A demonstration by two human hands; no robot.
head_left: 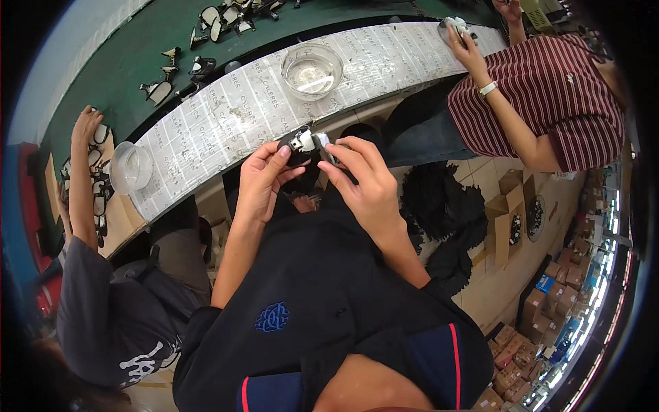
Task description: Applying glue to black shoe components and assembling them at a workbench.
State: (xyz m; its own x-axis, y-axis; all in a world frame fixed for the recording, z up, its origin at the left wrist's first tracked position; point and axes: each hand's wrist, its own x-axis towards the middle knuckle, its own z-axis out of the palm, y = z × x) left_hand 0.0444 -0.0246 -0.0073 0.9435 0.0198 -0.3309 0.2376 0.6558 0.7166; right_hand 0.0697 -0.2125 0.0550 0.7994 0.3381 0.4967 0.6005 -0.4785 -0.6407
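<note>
My left hand [264,180] and my right hand [362,180] are raised together in front of my chest, both gripping one small black part with a white and silvery piece [302,143] on it. The left fingers wrap its left side. The right thumb and fingers pinch its right end. The part sits just above the near edge of a paper-covered worktop [226,117]. A clear glass bowl [312,69] stands on the paper beyond my hands.
A second clear bowl [130,167] sits at the left end of the paper. Several black-and-white parts [199,48] lie on a green belt behind. A person in a striped shirt [542,96] works on the right, another in a dark shirt [103,302] on the left. Cardboard boxes [508,213] stand below right.
</note>
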